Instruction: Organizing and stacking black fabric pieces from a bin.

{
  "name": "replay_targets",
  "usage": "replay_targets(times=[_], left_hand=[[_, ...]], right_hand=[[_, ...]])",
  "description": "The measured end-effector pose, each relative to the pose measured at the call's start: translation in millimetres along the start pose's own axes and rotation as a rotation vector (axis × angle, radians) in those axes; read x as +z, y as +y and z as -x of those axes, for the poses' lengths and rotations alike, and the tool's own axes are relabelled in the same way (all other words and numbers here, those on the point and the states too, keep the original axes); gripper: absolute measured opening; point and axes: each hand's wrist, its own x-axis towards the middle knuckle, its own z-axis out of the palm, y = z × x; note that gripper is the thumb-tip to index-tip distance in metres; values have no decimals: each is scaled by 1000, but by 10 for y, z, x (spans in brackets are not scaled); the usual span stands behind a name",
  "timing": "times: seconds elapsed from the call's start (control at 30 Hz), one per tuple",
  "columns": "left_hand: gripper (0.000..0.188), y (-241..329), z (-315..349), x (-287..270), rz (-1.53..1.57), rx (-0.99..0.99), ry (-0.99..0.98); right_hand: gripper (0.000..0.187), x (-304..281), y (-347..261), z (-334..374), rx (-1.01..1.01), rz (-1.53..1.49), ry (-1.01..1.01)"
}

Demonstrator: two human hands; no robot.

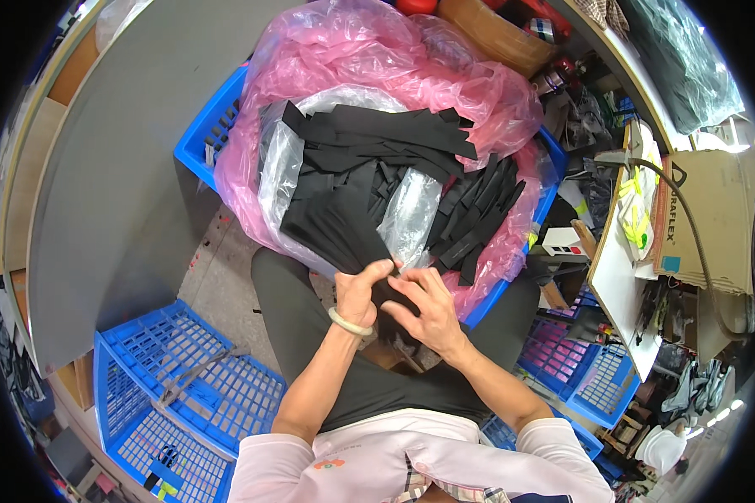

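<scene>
My left hand is closed on the narrow end of a fanned bundle of black fabric strips, its thumb on top. My right hand is beside it, fingers bent and thumb apart, the fingertips close against the same end of the bundle. Whether they touch it I cannot make out. Beyond my hands, more black strips lie piled in clear and pink plastic. Another group of loose black strips is to the right, past a fold of clear plastic.
The pink plastic liner spills over a blue crate in front of my knees. Blue plastic baskets stand at lower left and lower right. A grey tabletop runs along the left. A cardboard box stands at right by a hose.
</scene>
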Motion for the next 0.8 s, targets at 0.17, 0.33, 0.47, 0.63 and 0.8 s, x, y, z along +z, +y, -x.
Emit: replay_targets(times=[0.17,0.33,0.47,0.63,0.8], left_hand=[[10,-6,-359,112,198,77,352],[9,280,-757,470,357,137,354],[28,208,-1056,180,262,133,463],[44,1,-465,-191,-403,-285,-56],[93,675,-770,-82,-2097,883,-405]], right_hand=[[88,-33,81,-229,31,315,-353],[86,57,272,-736,-88,489,-80],[71,469,788,-1000,-148,358,-66],[63,737,1482,-884,-108,414,-148],[64,617,1294,-965,-102,307,-169]])
